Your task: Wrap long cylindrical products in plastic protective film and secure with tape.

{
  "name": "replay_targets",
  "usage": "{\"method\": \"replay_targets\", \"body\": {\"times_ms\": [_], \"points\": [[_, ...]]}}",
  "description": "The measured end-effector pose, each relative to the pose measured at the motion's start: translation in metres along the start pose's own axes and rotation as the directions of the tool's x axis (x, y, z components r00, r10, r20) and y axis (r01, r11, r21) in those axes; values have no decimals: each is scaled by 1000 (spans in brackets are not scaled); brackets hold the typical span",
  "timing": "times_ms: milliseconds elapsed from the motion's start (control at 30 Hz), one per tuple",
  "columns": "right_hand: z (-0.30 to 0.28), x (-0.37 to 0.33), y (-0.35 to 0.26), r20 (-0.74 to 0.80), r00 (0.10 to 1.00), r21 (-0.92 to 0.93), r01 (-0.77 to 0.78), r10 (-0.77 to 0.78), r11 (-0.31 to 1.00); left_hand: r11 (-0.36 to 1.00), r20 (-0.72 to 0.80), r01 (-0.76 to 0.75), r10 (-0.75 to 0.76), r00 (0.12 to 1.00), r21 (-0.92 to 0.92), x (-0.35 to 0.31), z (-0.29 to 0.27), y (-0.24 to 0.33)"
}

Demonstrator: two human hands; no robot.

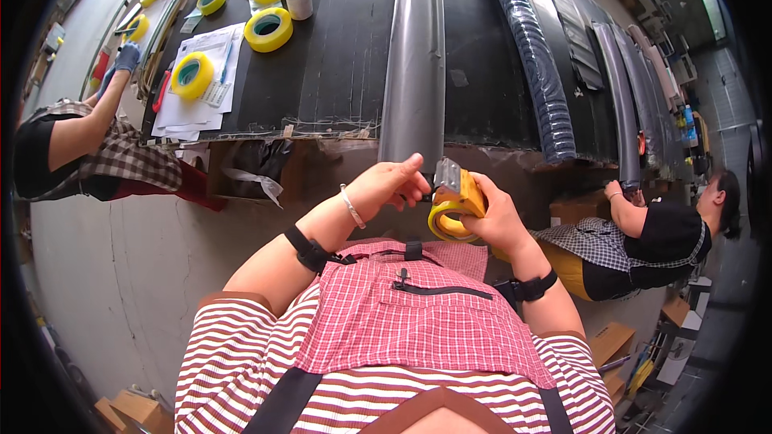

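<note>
"Yellow dispenser (470, 195): where's it rel. to the hands?"

"In the R hand (503, 219), fingers & thumb closed round its R side. Tape ring (438, 228) sits in it, on the side nearer the body; metal end points away, toward the table (482, 104)."

"L hand (394, 185)?"

"Just L of it, fingers half curled, thumb out. Can't tell if it's gripping or touching anything."

"& the grey roll (414, 56)?"

"Lies across the table, near end jutting past the edge, just beyond both hands."

"Spare tapes (278, 42)?"

"Yellow ones, far L on the table, well apart from both hands."
</note>
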State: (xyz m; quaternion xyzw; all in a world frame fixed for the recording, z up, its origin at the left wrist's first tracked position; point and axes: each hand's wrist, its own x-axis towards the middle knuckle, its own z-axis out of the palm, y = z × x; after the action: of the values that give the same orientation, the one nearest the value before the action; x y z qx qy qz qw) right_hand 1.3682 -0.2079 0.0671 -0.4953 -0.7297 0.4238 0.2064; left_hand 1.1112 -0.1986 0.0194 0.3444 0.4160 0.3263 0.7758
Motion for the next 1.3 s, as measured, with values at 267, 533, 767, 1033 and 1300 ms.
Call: {"method": "replay_targets", "body": {"times_ms": [267, 533, 767, 1033, 1300], "points": [[-1, 12, -47, 124, 985, -195, 140, -117, 971, 989, 131, -109, 121, 984, -101, -13, -21, -27], [-22, 58, -79, 258, 958, -551, 251, -124, 796, 967, -258, -188, 229, 939, 172, -21, -146, -60], [49, 141, -140, 480, 877, -768, 421, -2, 483, 983, -245, 123, -154, 957, -139, 47, -197, -136], [72, 175, -152, 562, 801, -801, 464, 206, 379, 926, 139, 315, -291, 947, -208, 151, -148, -195], [26, 150, -136, 454, 864, -849, 344, 219, 401, 909, 134, 333, -373, 918, 252, 172, -105, -166]]}}
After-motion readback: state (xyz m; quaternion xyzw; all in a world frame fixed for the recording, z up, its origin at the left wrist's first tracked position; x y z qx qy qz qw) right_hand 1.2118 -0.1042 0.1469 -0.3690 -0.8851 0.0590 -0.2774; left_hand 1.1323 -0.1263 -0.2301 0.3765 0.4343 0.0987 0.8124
